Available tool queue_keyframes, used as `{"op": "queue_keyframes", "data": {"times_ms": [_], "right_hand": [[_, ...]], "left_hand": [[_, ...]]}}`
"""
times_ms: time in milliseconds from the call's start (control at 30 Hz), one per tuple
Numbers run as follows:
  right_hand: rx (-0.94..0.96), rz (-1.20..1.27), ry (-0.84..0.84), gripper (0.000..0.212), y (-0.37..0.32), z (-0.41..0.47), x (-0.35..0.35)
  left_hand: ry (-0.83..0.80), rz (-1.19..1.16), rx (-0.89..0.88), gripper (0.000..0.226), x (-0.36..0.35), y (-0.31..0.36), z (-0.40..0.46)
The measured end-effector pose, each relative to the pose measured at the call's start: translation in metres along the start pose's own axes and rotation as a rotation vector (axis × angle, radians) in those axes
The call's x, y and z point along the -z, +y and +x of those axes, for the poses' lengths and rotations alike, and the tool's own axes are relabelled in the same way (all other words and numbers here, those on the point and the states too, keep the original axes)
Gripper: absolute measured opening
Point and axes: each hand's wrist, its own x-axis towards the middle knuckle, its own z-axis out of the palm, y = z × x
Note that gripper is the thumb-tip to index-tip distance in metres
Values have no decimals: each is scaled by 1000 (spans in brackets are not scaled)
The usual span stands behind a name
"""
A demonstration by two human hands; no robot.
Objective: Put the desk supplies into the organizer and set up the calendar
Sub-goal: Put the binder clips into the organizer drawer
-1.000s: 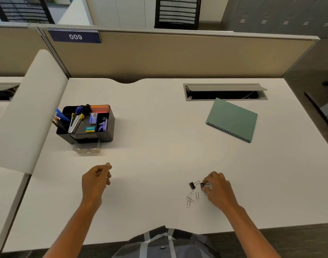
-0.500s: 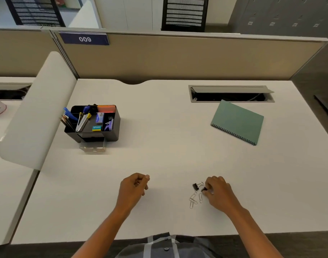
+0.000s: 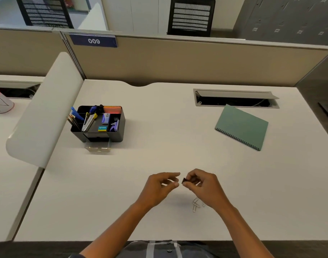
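A black organizer (image 3: 116, 135) stands at the left of the white desk (image 3: 159, 127), holding pens, scissors, a stapler and small boxes, with a clear drawer (image 3: 98, 147) pulled out at its front. My right hand (image 3: 202, 185) pinches small black binder clips (image 3: 184, 181) above the desk's front middle. My left hand (image 3: 159, 185) hovers just left of them, fingers parted and holding nothing. Several wire paper clips (image 3: 196, 204) lie on the desk under my right wrist. A green spiral-bound calendar (image 3: 242, 126) lies flat at the right.
An open cable slot (image 3: 236, 98) sits behind the calendar. A white curved divider (image 3: 45, 112) rises along the desk's left side. A beige partition wall (image 3: 178, 60) closes the back. A pink-lidded cup (image 3: 1, 101) stands on the neighbouring desk.
My right hand lifted the binder clips off the desk and moved up and left. My left hand swung right to meet it, and its fingers opened.
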Motion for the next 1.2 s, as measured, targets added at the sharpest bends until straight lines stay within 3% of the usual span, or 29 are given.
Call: {"op": "queue_keyframes", "data": {"times_ms": [133, 433, 567, 700, 800, 900, 1033, 1200], "right_hand": [[3, 69, -27, 15, -13, 5, -13], [107, 61, -91, 13, -32, 15, -39], [102, 49, -127, 37, -41, 23, -49], [115, 46, -126, 68, -45, 29, -48], [94, 34, -67, 65, -37, 28, -38], [40, 25, 3, 58, -21, 23, -25], [-19, -62, 45, 52, 1, 15, -12], [-85, -149, 101, 42, 26, 8, 4]], "left_hand": [[45, -47, -18, 14, 13, -2, 1], [27, -104, -13, 18, 43, -4, -5], [67, -40, -60, 15, 59, -4, -5], [363, -39, 23, 11, 102, -18, 15], [652, 80, 124, 11, 161, -43, 32], [816, 250, 201, 12, 215, -65, 42], [852, 368, 258, 18, 245, -73, 53], [744, 546, 237, 17, 247, -84, 64]]}}
